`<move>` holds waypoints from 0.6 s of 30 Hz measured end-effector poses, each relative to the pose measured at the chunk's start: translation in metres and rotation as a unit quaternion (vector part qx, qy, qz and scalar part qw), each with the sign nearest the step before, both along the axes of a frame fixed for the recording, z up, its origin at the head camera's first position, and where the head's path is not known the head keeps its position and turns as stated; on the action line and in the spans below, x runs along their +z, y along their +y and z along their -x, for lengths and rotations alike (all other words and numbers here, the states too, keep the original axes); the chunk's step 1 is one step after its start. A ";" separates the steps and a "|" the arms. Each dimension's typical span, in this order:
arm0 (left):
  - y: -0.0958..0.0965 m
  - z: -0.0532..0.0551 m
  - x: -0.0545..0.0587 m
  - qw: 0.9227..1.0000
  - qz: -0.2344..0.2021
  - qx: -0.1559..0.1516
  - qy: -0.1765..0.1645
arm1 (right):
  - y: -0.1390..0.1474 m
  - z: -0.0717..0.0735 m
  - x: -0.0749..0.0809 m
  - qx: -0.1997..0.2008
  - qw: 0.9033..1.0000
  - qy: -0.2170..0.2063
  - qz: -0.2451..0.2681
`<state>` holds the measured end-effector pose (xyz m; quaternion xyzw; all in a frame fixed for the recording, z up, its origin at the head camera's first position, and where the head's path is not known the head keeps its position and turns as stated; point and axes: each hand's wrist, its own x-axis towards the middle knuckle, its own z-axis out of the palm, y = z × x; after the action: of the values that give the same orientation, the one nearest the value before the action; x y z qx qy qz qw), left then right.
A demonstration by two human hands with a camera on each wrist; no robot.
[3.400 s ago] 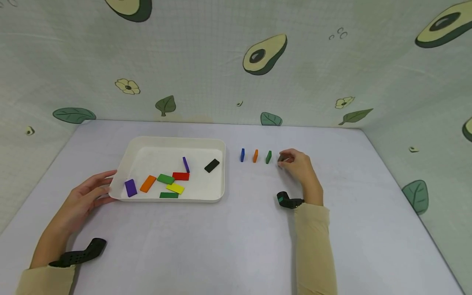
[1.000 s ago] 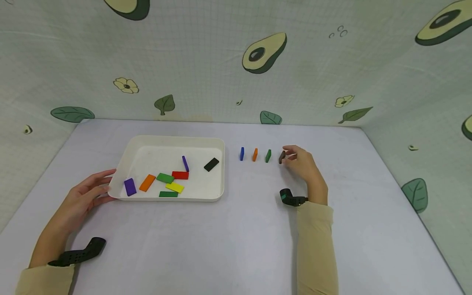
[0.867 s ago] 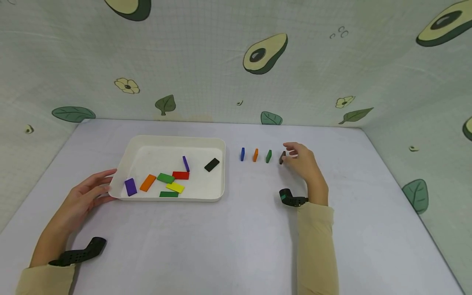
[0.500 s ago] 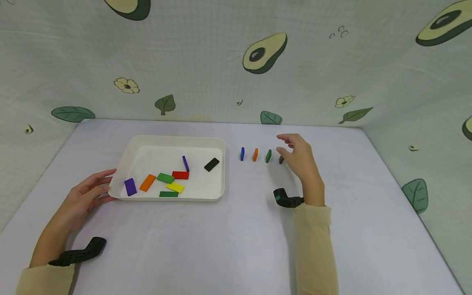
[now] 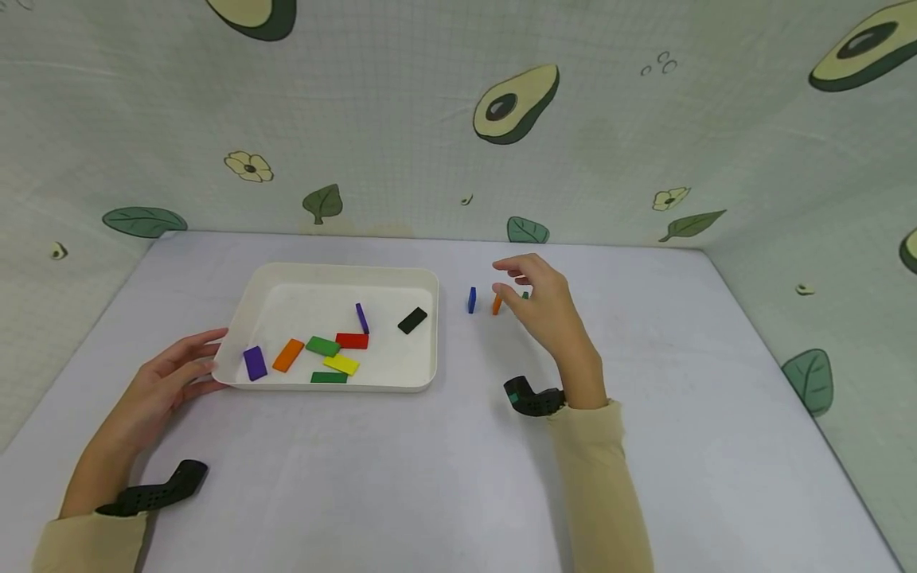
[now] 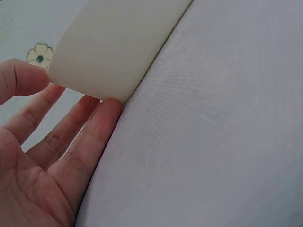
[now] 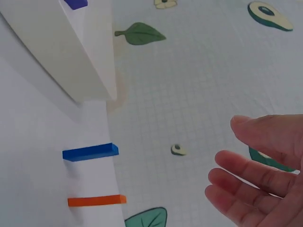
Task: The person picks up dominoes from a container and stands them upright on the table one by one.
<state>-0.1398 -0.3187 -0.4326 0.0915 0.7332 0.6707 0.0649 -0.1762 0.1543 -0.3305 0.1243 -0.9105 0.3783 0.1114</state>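
Currently the white tray (image 5: 301,306) is touched at its left end by the left hand (image 5: 168,380), fingers spread; the right hand (image 5: 540,306) is held near the upright orange block (image 5: 496,306) and partly hidden green block (image 5: 525,295) — thumb and fingers parted; the blue block (image 5: 472,301) is seen between tray and hand

The bench (image 5: 358,477) has a white, smooth-looking top. On its left half there lies flat a white rectangular tray (image 5: 431,350) with rounded corners. To the right of this tray, three thin blocks stand upright in one row, apart from each other: first the blue block (image 5: 472,300), then the orange block (image 5: 497,305), then the green block (image 5: 526,295), partly hidden.
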 end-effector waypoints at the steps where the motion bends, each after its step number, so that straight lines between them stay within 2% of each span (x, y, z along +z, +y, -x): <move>1: 0.000 0.000 0.000 1.000 -0.002 0.000 -0.001 | -0.003 0.000 0.000 0.007 1.000 0.003 0.000; 6: 0.000 0.001 0.001 1.000 -0.004 -0.003 0.000 | -0.020 -0.001 -0.001 0.039 0.999 0.005 0.005; 12: -0.001 0.001 0.000 1.000 -0.010 -0.005 0.001 | -0.045 -0.005 -0.005 0.098 0.995 -0.002 0.013; 18: 0.000 0.000 -0.002 1.000 0.002 -0.003 0.004 | -0.067 -0.008 -0.013 0.137 0.989 -0.055 0.018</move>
<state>-0.1402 -0.3190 -0.4348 0.0962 0.7344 0.6688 0.0647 -0.1684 0.0877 -0.3440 0.2247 -0.8827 0.4127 0.0100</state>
